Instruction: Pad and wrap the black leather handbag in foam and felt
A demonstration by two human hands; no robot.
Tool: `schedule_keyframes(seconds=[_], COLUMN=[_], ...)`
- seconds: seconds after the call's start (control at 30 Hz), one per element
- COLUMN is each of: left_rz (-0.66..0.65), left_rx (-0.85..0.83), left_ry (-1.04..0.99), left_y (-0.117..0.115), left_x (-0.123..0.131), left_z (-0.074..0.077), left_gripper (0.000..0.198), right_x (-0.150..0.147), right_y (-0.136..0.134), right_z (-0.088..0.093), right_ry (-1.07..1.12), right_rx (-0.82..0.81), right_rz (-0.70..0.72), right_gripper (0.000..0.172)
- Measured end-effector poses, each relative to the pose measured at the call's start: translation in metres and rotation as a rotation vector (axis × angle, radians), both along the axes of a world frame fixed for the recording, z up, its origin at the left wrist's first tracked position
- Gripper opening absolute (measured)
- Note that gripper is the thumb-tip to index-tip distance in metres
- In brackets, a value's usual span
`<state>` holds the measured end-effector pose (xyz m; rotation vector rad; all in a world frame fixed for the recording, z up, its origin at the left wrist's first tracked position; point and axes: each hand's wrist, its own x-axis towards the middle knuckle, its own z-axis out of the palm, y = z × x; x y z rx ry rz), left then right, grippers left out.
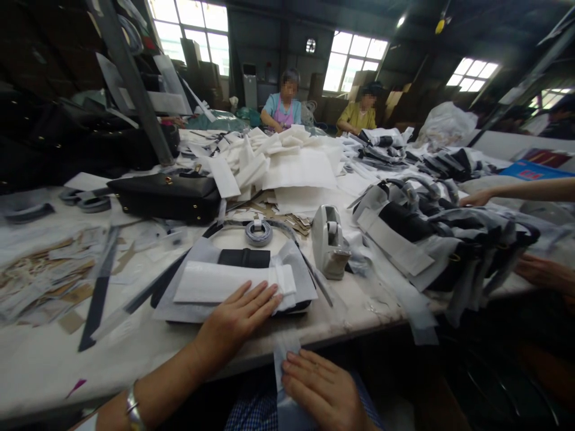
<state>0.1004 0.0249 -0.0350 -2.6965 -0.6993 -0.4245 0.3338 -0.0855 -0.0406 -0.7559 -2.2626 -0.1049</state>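
Observation:
A dark bag wrapped in white sheets (193, 290) lies on the table near its front edge, with a folded white pad (202, 282) across it. My left hand (242, 314) rests on the pad and the wrapping, its fingers stretched out and holding nothing. Below the table edge, my right hand (321, 383) lies flat with extended fingers on a pale translucent strip (283, 353) that hangs from the bag over my lap. Behind the bag sits a wrapped ring-shaped coil (258, 232) inside the curve of a dark strap. A grey-white tape dispenser (330, 242) stands right of the bag.
A black bag (168, 196) lies behind on the left, near scattered paper packets (40, 275). White pads (300, 167) are heaped at the centre. Wrapped bags (413, 227) crowd the right, where another person's hands (478, 197) reach in. Two people sit across the table.

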Motion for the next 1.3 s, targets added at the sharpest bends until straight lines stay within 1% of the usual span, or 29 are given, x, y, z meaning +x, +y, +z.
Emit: schedule_keyframes(seconds=[0.07,0.17,0.27,0.37,0.43,0.53,0.7,0.83,0.93,1.0,1.07,1.17,1.23,1.3], left_rz=[0.001,0.000,-0.003,0.002,0.004,0.009,0.017,0.017,0.035,0.038,0.026,0.001,0.006,0.018], left_rx=[-0.003,-0.009,-0.017,-0.041,-0.045,-0.022,0.008,0.006,0.009,0.015,0.031,0.050,0.045,0.018], left_ry=[-0.006,-0.017,-0.033,-0.047,-0.053,-0.083,-0.188,-0.319,-0.379,-0.406,-0.420,-0.447,-0.481,-0.507], left_y=[0.000,-0.001,-0.002,-0.002,-0.002,-0.003,-0.003,-0.003,-0.003,-0.002,0.000,0.002,0.003,0.003], left_x=[0.001,0.001,0.002,0.002,0.002,0.004,0.007,0.010,0.012,0.013,0.013,0.013,0.013,0.013], left_z=[0.001,0.001,0.001,0.000,0.000,-0.001,-0.005,-0.007,-0.007,-0.006,-0.005,-0.004,-0.002,0.000], left_gripper=[0.049,0.047,0.046,0.046,0.046,0.044,0.042,0.037,0.033,0.030,0.028,0.028,0.031,0.033], right_x=[0.002,0.005,0.006,0.007,0.007,0.009,0.004,-0.005,-0.009,-0.008,-0.007,-0.006,-0.008,-0.009], right_y=[0.003,0.013,0.025,0.035,0.041,0.054,0.089,0.116,0.129,0.135,0.140,0.144,0.146,0.149], right_z=[0.007,0.024,0.041,0.054,0.059,0.063,0.069,0.069,0.061,0.053,0.045,0.039,0.039,0.040], right_ry=[-0.016,-0.020,-0.038,-0.097,-0.127,-0.121,-0.090,-0.080,-0.084,-0.064,-0.020,0.060,0.104,0.128], right_rx=[-0.005,-0.005,0.000,0.004,0.012,0.032,-0.014,-0.061,-0.142,-0.251,-0.397,-0.599,-0.682,-0.718], right_rz=[0.011,0.033,0.041,0.065,0.072,0.030,-0.067,-0.144,-0.142,-0.133,-0.143,-0.181,-0.199,-0.209], right_gripper=[0.026,0.028,0.025,0.022,0.021,0.022,0.020,0.021,0.025,0.026,0.025,0.015,0.009,0.009])
